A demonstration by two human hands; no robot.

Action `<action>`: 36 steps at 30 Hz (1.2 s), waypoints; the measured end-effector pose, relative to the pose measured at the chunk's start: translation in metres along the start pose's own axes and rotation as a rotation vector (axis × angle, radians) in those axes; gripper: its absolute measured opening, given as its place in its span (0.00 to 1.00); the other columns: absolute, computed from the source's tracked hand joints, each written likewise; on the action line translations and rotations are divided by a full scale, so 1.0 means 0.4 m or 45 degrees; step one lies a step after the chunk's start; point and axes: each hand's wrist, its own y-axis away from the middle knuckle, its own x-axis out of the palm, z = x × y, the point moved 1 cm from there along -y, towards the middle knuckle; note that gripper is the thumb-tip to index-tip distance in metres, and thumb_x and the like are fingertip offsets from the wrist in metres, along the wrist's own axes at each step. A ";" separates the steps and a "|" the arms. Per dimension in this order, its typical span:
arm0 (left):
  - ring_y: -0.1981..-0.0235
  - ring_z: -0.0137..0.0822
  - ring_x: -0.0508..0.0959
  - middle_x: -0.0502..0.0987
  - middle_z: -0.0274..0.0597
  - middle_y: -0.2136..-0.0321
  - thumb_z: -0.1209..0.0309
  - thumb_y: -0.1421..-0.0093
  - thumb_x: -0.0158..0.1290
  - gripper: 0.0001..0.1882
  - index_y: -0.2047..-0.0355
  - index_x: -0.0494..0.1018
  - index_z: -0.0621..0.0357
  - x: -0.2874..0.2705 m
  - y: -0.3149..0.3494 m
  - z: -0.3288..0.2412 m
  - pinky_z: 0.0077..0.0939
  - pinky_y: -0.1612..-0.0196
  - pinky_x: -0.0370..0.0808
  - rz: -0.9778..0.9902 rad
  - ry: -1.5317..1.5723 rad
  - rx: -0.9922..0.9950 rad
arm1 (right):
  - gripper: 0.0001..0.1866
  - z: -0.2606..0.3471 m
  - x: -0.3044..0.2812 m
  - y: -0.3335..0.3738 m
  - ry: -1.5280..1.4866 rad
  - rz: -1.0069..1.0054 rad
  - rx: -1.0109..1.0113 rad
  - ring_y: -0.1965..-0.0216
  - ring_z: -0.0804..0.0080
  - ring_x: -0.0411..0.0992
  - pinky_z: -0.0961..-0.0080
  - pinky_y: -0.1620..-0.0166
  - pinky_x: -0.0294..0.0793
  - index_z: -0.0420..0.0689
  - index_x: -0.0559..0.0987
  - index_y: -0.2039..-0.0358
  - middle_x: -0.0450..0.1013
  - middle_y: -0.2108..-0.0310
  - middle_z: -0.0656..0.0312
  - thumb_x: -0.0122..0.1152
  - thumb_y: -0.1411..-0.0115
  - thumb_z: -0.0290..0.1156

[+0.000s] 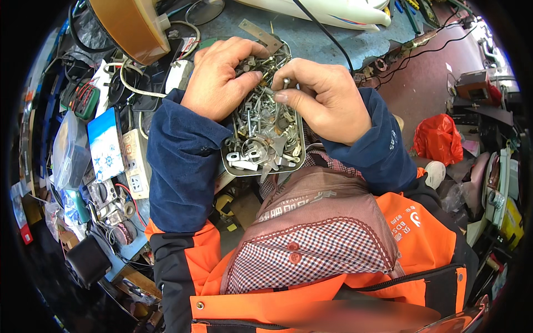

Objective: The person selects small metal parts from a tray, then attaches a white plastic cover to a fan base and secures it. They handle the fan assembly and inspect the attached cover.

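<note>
A shallow metal tin (303, 150) full of loose screws, bolts, washers and small metal parts lies in front of me at the table's near edge. Over its far left part rests my left hand (222, 77), thumb and forefinger apart among the hardware. A flat metal strip with holes (261, 35) sticks out past the tin's far rim, close to the left forefinger. Above the tin's right side, my right hand (327, 100) pinches a small screw (286, 81) between thumb and curled forefinger; its other fingers are folded. Clear plastic bits (270, 161) lie in the tin's near end.
A phone with a lit screen (105, 144) stands on the left beside a power strip (135, 161) and tangled cables. An orange-brown rounded housing (133, 28) looms at the far left. A white casing (333, 12) lies at the back; a red plastic bag (437, 139) sits at right.
</note>
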 end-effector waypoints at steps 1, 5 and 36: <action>0.48 0.48 0.80 0.84 0.40 0.55 0.70 0.42 0.64 0.18 0.51 0.83 0.53 -0.001 -0.001 -0.002 0.43 0.39 0.69 -0.001 -0.002 -0.003 | 0.08 -0.008 0.006 -0.003 0.054 -0.047 -0.078 0.72 0.61 0.80 0.69 0.66 0.77 0.41 0.83 0.58 0.79 0.72 0.53 0.68 0.38 0.19; 0.48 0.48 0.80 0.84 0.40 0.55 0.70 0.42 0.64 0.18 0.51 0.83 0.53 -0.002 0.000 -0.007 0.43 0.39 0.69 0.006 -0.007 -0.031 | 0.09 -0.043 0.018 -0.010 0.149 -0.292 -0.287 0.69 0.58 0.82 0.70 0.63 0.80 0.40 0.83 0.57 0.81 0.68 0.52 0.68 0.38 0.18; 0.48 0.47 0.80 0.84 0.39 0.55 0.70 0.42 0.64 0.17 0.51 0.83 0.53 -0.001 -0.002 -0.003 0.43 0.39 0.68 -0.002 0.008 -0.015 | 0.07 -0.037 0.019 0.001 -0.246 -0.183 -0.088 0.71 0.79 0.77 0.77 0.65 0.76 0.39 0.84 0.57 0.81 0.71 0.59 0.69 0.35 0.19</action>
